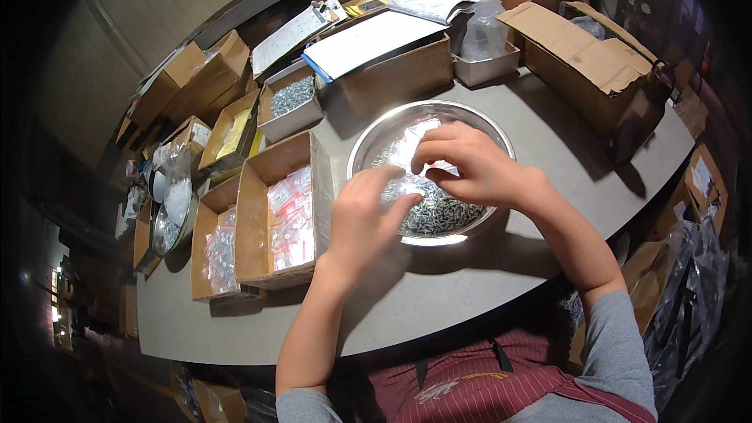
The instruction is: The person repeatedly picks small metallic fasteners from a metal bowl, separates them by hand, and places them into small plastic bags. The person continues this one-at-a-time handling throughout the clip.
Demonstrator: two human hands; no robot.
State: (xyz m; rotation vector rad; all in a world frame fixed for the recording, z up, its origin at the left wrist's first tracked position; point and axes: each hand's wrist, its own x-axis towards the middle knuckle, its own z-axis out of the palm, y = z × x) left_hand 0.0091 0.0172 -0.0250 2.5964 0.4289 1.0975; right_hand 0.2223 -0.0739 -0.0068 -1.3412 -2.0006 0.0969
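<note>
A round steel bowl (507,137) holds a heap of small metal screws (442,215), with clear plastic bags (411,141) lying at its far side. Over its near left part, my left hand (366,207) has thumb and forefinger closed around a small clear plastic bag (405,187). My right hand (470,160) comes in from the right above the screws, its fingers curled and thumb bent toward the forefinger beside that bag. What sits between the right fingertips is hidden. Both hands nearly meet over the bowl.
Left of the bowl stand a cardboard box (249,229) of small red-edged bags and another box (202,247) of filled bags. Behind are a white box (298,119) of metal parts and papers (376,39) on a carton. A large carton (576,70) stands at the back right.
</note>
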